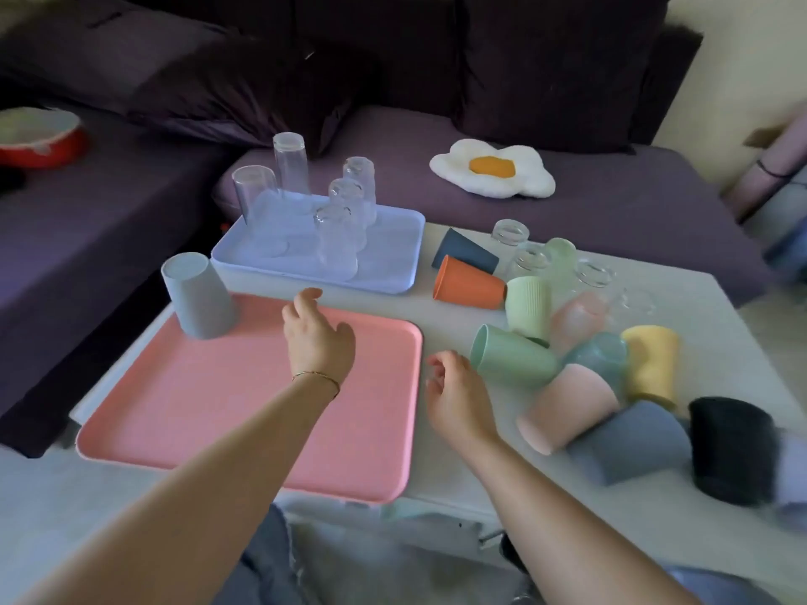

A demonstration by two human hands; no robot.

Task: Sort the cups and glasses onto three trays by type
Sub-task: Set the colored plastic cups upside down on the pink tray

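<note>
Your left hand (319,338) hovers over the flat pink plastic tray (218,403), fingers spread, empty; your right hand (454,395), loosely curled, empty, hangs off its right edge, near the toppled mint-green plastic cup (511,355).

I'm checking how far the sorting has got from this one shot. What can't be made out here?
- Third tray: only the blue tray and pink tray clearly show; a white edge under the pink one may be it.
- Clear glasses behind the colored cups: overlapping and blurred, count uncertain.
- Dark cup: motion-blurred near the right edge.
- Red-rimmed object: cut off by the left edge.
</note>
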